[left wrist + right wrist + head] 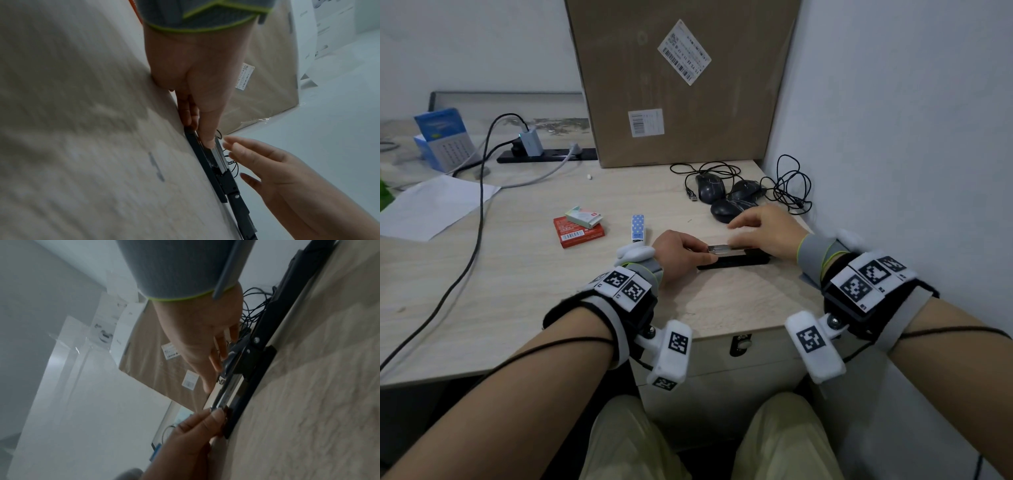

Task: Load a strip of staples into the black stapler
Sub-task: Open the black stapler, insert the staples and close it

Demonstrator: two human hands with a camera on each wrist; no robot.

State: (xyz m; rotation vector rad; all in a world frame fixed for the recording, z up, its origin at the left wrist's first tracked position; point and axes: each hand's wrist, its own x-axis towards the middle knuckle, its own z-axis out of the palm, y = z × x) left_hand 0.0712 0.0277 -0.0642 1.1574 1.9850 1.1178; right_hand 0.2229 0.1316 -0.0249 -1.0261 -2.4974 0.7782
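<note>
The black stapler (736,262) lies opened out flat on the desk near the front edge, its shiny metal magazine (719,249) facing up. My left hand (703,249) pinches the magazine's left end between thumb and fingers; the left wrist view shows the thumb (207,139) pressed on the rail of the stapler (205,159). My right hand (741,230) hovers over the magazine with fingers stretched out, blurred in the head view. In the right wrist view its fingertips (216,366) reach down to the rail (224,395). Whether staples lie in the rail I cannot tell.
A red staple box (578,232) with a green-white box (584,216) on it lies to the left, next to a small blue dotted stapler (638,228). Three black mice (726,197) with cables sit behind. A large cardboard box (681,78), a power strip (548,156) and the wall (911,137) bound the desk.
</note>
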